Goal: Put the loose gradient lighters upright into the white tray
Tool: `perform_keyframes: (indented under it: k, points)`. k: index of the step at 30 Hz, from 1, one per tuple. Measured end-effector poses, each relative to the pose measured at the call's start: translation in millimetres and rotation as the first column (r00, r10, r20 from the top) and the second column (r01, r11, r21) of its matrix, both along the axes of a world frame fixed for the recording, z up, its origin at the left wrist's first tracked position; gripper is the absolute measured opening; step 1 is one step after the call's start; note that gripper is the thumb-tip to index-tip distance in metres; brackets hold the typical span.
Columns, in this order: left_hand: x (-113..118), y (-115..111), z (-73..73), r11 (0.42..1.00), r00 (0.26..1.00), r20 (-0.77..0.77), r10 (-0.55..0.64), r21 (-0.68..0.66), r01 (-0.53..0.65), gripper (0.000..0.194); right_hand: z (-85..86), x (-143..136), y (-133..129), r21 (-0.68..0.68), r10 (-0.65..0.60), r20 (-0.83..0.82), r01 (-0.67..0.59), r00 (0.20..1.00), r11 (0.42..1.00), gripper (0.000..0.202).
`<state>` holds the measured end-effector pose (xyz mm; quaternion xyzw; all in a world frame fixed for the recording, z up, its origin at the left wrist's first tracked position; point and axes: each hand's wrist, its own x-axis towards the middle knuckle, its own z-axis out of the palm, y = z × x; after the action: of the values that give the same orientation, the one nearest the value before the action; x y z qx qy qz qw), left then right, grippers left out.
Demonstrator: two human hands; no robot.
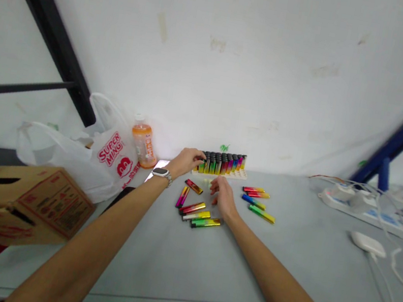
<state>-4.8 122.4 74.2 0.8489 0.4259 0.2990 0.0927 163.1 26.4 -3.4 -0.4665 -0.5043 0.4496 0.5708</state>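
Many disposable lighters (224, 165) with shiny two-tone bodies and black tops stand upright in rows in a pale holder (238, 175) by the wall. At the holder's left end my left hand (184, 161) is closed, thumb and fingers pinching the black top of a lighter. My right hand (222, 197) hovers low over the table in front of the holder, fingers loosely bent and apart, with nothing visible in them. Left of it lie several loose lighters, among them a green and gold lighter (206, 223) and a red lighter (194, 186). Further lighters (261, 213) lie to its right.
On the left are a cardboard box (49, 203), a white plastic bag (108, 156), an orange drink bottle (145, 141) and a phone (158, 167) partly behind my left wrist. A power strip (372, 213), a white charger (368, 244) and cables lie on the right.
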Motion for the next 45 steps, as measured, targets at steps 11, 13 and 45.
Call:
perform_keyframes:
  k: [11, 13, 45]
  points:
    - [-13, 19, 2.2, 0.994, 0.998, -0.048, -0.047, -0.098, 0.042, 0.021, -0.1, 0, 0, -0.011, 0.029, 0.05, -0.029, 0.998, 1.0, 0.06]
    - [-15, 21, 2.2, 0.993, 0.997, -0.057, -0.052, -0.106, 0.046, 0.022, 0.2, 0, 0, -0.009, 0.026, 0.061, -0.026, 0.998, 1.0, 0.061]
    - [-32, -73, -97.8, 0.926, 0.792, 0.48, 0.377, -0.231, -0.3, 0.04, 16.5, -26, 35, 0.111, -0.012, 0.803, -0.13, 0.595, 0.985, 0.025]
